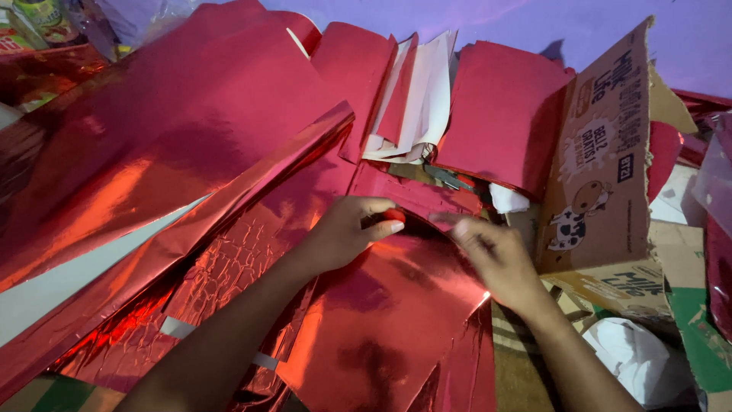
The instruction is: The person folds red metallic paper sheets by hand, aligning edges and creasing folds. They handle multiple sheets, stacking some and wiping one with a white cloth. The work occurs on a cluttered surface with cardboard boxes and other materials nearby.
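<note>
I see my left hand (347, 229) curled over the top edge of a red foil sheet (381, 320), fingers bent, thumb and forefinger pinched on a small orange-red thing (394, 215) I can't make out; my right hand (496, 255) lies just beside it on the same edge, fingers drawn together and pressing down (it is blurred, so whether it pinches the foil I cannot tell); the sheet lies flat in the middle of the heap, right under both hands, its lower corner running toward the bottom of the view; to the left a long foil roll (175, 229) slants across, white on its underside, over a crackle-patterned foil piece (229, 267); behind, folded red foil pieces (499, 107) lean against white paper (423, 99); to the right a torn cardboard box (602, 175) with a cartoon cow stands tilted, touching the pile; a crumpled white bag (637, 358) sits at lower right, near my right forearm; purple wall (534, 23) at the top.
</note>
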